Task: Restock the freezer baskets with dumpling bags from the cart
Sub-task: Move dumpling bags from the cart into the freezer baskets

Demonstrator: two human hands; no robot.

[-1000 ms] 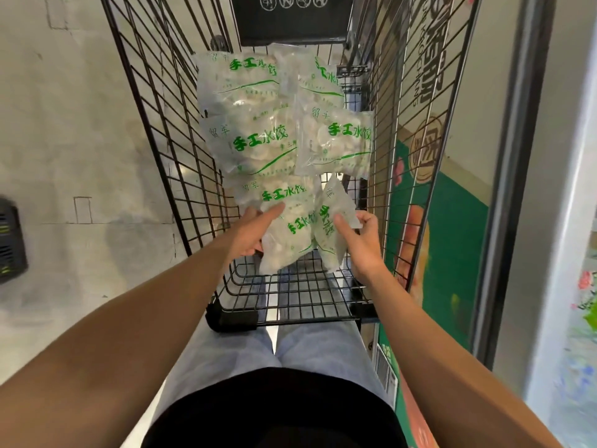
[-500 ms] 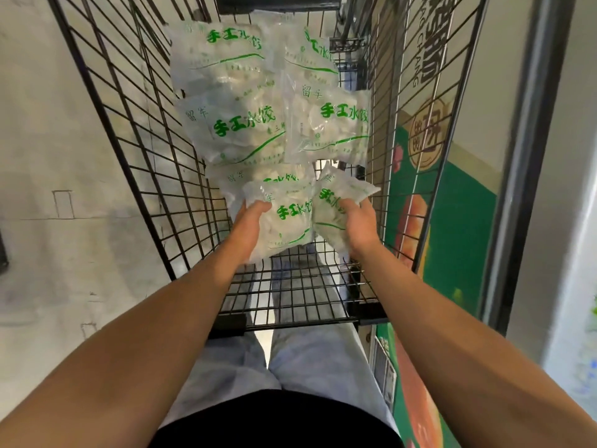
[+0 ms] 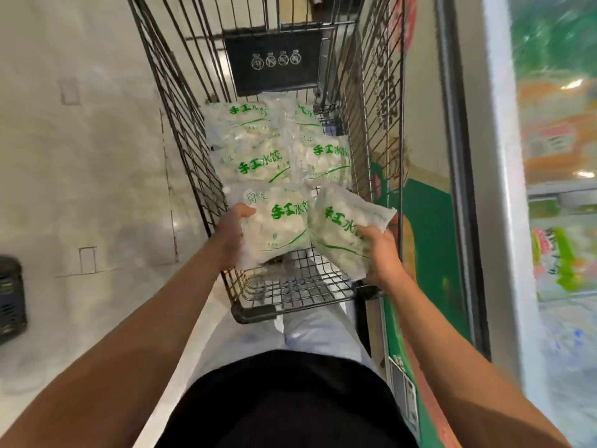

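A black wire cart (image 3: pixel 181 130) stands in front of me with several clear dumpling bags printed in green. My left hand (image 3: pixel 231 240) grips one dumpling bag (image 3: pixel 279 227) by its left edge, lifted above the cart's near end. My right hand (image 3: pixel 381 257) holds a second dumpling bag (image 3: pixel 345 227) from below, tilted over the cart's right side. Three more bags (image 3: pixel 255 156) lie stacked further back on the cart floor. The freezer (image 3: pixel 555 195) runs along the right, its contents blurred.
A green-printed freezer front panel (image 3: pixel 429 253) sits close to the cart's right side. A dark crate (image 3: pixel 11 299) stands on the pale floor at far left. A black placard (image 3: pixel 274 63) hangs at the cart's far end.
Both hands have lifted their bags up off the pile and toward me. The right bag has swung to the right, over the cart's side. The view has tilted toward the freezer.
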